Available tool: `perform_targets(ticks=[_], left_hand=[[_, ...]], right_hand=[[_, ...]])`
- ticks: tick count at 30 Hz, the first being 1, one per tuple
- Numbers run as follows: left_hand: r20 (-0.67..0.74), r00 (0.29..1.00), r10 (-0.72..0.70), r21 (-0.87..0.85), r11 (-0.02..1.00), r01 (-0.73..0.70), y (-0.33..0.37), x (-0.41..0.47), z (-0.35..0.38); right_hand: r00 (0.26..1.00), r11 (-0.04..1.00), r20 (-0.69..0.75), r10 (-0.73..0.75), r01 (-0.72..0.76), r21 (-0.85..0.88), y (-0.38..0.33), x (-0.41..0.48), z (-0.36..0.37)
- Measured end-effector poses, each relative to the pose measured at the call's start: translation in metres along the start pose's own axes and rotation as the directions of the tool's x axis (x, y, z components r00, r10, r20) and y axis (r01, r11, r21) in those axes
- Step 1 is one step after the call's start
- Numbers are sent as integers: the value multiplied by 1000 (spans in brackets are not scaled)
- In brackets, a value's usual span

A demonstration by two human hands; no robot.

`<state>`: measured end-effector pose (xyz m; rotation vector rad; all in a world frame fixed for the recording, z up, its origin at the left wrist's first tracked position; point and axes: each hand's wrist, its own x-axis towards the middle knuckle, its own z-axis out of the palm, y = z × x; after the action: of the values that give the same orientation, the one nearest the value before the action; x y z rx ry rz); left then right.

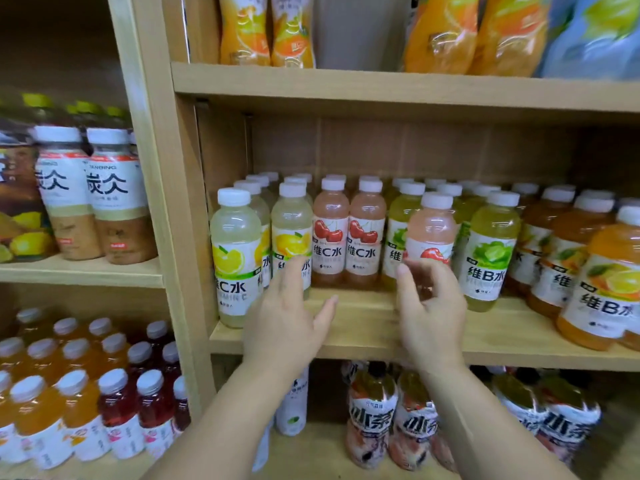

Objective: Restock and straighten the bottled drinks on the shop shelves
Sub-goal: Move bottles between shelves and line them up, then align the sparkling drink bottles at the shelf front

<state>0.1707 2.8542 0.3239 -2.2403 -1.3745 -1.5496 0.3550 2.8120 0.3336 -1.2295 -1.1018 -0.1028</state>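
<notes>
1. Wooden middle shelf (363, 327), head view: the white-capped rows read "维C水" (lemon, cherry) and "维B水" (green, orange).
2. The pink cherry bottle (431, 230) stands ahead of its row, toward the shelf's front edge, just beside a green "维B水" bottle (491, 251). The right hand hides its lower label.
3. Right hand (429, 306): fingers loose and blurred, grasping nothing; contact with the bottle cannot be told.
4. Left hand (287, 317): released, fingers straight, in front of a lemon bottle (292, 233).
5. Left bay: "TANBING" bottles (117, 195). The top-shelf orange packs (266, 29) are cut off.

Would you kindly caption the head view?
Left hand and right hand reach for pink cherry-label plastic bottle on wooden shelf.
</notes>
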Motion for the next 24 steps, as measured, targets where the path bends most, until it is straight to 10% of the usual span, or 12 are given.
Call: perform_targets(ticks=[8, 14, 24], left_hand=[[416, 907, -72, -247, 951, 188, 44, 23, 65], [465, 873, -147, -425, 828, 366, 36, 30, 73], [312, 921, -234, -623, 682, 384, 29, 24, 65]], right_hand=[[972, 952, 14, 236, -228, -204, 42, 25, -64], [849, 932, 384, 363, -332, -147, 61, 35, -60], [839, 963, 473, 270, -245, -116, 46, 31, -12]])
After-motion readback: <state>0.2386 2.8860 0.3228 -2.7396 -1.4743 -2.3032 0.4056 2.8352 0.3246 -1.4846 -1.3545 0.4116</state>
